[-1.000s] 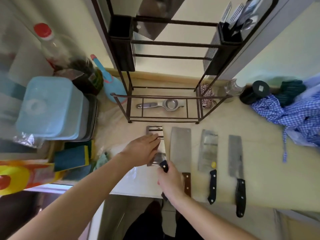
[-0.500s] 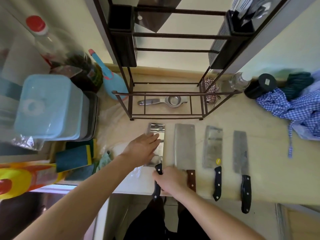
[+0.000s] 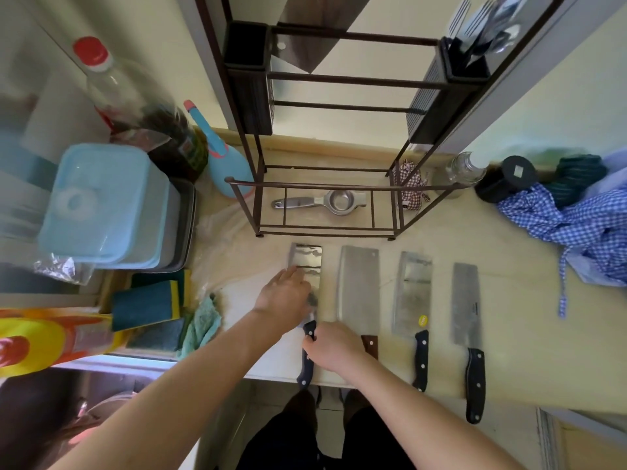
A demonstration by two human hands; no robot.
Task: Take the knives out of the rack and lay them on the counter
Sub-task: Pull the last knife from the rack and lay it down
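since a second ago we've slid the 4th knife (image 3: 307, 266) back toward us, so it now lies flat on the counter (image 3: 529, 334) in line with the other 3 knives (image 3: 412, 293). looks like the laying-down is basically done; we can't tell if anything's left up in the rack (image 3: 339, 106). our left hand (image 3: 285, 296) rests flat on the blade, fingers spread loosely, pinning it. our right hand (image 3: 334, 347) is curled around the black handle (image 3: 307, 361) near the counter edge, not let go yet.
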